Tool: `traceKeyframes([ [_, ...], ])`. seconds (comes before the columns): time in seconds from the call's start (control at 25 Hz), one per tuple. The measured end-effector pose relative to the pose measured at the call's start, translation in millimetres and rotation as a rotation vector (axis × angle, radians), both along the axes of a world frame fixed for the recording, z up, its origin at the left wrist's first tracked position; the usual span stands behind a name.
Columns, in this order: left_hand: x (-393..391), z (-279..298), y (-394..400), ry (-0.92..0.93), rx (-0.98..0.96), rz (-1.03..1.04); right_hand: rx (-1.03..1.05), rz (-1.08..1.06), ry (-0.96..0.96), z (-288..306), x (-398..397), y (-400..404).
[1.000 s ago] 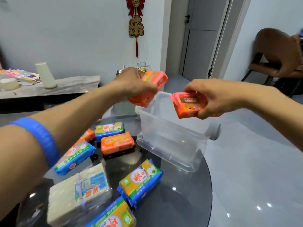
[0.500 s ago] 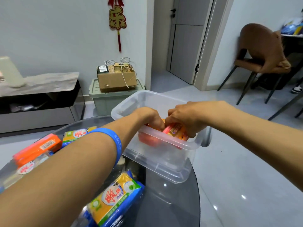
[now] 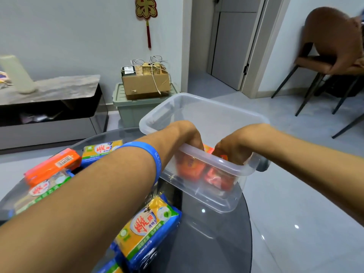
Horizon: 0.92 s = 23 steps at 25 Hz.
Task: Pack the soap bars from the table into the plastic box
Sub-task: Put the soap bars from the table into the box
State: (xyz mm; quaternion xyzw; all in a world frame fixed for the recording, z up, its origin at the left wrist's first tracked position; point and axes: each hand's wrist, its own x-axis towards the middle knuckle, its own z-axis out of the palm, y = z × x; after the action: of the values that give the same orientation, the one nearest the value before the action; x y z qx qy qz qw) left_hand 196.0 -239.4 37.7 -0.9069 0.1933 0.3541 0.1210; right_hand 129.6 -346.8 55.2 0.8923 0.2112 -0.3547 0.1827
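pale room, dark glass table, both your hands down in the clear box

pale walls and a grey tiled floor surround a round dark glass table (image 3: 216, 239) in front of you. against the far wall stands a low cabinet (image 3: 49, 107) with a marbled top, and beside it a green storage bin (image 3: 136, 109) carries a cardboard box (image 3: 145, 83) trailing wires. a red and gold ornament (image 3: 146, 10) hangs on the wall above. a brown chair (image 3: 332, 42) stands by the door at the right.

the clear plastic box (image 3: 226, 113) sits at the table's far right edge. your left hand (image 3: 187, 136) and right hand (image 3: 234, 146) both reach over its near rim, fingers curled down onto two orange soap bars (image 3: 190, 167) lying side by side inside; the frosted wall blurs them, so i cannot tell whether either hand grips its bar or only rests on it. a blue wristband (image 3: 152, 156) circles your left forearm.

on the table lie another orange soap bar (image 3: 52, 166) and several yellow and blue soap packs (image 3: 146, 227), partly hidden under your left arm.
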Motion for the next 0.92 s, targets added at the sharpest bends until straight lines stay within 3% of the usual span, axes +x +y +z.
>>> traceKeyframes([
  [0.12, -1.3, 4.0, 1.2, -0.022, -0.109, 0.020, 0.065, -0.100, -0.153, 12.5, -4.0, -1.8],
  [0.24, -12.0, 18.3, 7.0, -0.271, -0.594, 0.198, 0.238, -0.150, -0.276, 26.2, -8.1, -6.4],
  [0.32, -27.5, 40.0, 24.9, -0.498, -0.887, 0.205, 0.297, -0.169, -0.294, 33.6, -15.6, -6.3],
  [0.4, -49.9, 61.2, 58.3, -0.572, -1.002, 0.191, 0.309, -0.180, -0.338, 46.0, -28.7, -0.1],
  [0.56, -91.3, 68.2, 148.4, -0.707, -0.874, 0.180, 0.579, -0.025, -0.735, 62.7, -57.8, 29.7],
  [0.68, -127.1, 53.0, 219.6, -0.646, -0.632, 0.177, 0.820, 0.151, -0.767, 61.7, -95.3, 72.6],
  [0.76, -150.7, 35.7, 254.4, -0.425, -0.456, 0.187, 0.738, 0.241, -0.627, 41.8, -115.6, 103.7],
  [0.84, -167.3, 13.9, 273.1, -0.164, -0.326, 0.257, 0.448, 0.317, -0.445, 5.0, -122.4, 123.7],
  [0.92, -187.0, -8.9, 284.3, -0.084, -0.280, 0.265, 0.249, 0.340, -0.317, -27.9, -127.2, 135.2],
])
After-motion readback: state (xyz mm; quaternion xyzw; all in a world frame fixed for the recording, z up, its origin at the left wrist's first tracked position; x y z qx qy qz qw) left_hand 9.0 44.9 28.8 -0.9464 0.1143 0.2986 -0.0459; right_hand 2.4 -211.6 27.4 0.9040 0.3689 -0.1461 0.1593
